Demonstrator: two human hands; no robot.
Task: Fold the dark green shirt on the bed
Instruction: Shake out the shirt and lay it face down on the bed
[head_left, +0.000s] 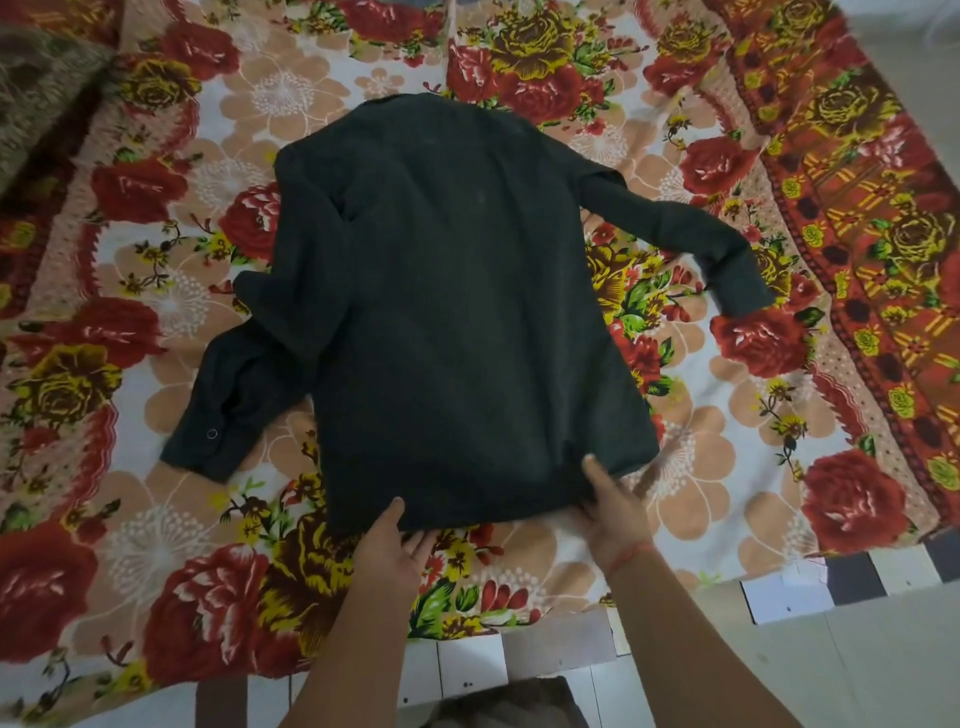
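Observation:
The dark green shirt (447, 312) lies spread back-up on the flowered bed sheet (156, 519), collar away from me, hem near me. Its left sleeve bends down to a cuff with a snap at the lower left. The right sleeve stretches out to the right. My left hand (392, 538) rests at the near hem, thumb on top of the cloth and fingers at or under the edge. At the hem's right corner my right hand (610, 501) does the same, thumb on the fabric. A red thread circles my right wrist.
The bed's near edge (467, 660) runs along the bottom, with a light tiled floor (857, 649) beyond at the lower right. A brownish patterned cushion or blanket (36, 88) lies at the upper left corner of the bed.

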